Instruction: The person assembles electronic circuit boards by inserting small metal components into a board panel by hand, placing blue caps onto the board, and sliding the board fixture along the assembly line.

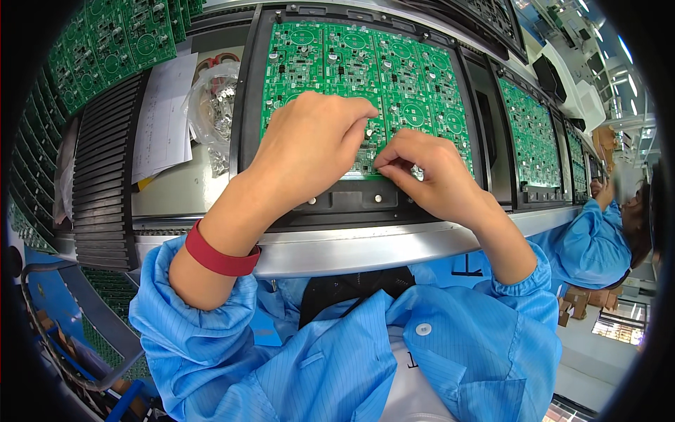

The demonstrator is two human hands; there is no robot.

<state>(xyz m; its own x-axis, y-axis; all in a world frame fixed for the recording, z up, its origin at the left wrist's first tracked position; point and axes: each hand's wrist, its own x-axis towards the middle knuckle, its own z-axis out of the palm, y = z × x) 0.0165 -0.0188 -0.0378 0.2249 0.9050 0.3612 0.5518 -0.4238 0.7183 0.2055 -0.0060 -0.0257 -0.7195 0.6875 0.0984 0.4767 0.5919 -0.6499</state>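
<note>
A green circuit board panel, crowded with small parts and printed circles, lies in a black carrier frame in front of me. My left hand is over its left and middle part, fingers curled under and thumb close to the index finger; what they hold, if anything, is hidden. Close to the panel's near edge, my right hand has thumb and index finger pinched together low over the board. Anything between those fingertips is too small to make out. A red band circles my left wrist.
Left of the carrier are a clear plastic bag of small metallic parts, red-handled scissors and white papers. A black slotted rack and stacked green boards stand farther left. Along the line rightward lies another board panel, near a blue-sleeved co-worker.
</note>
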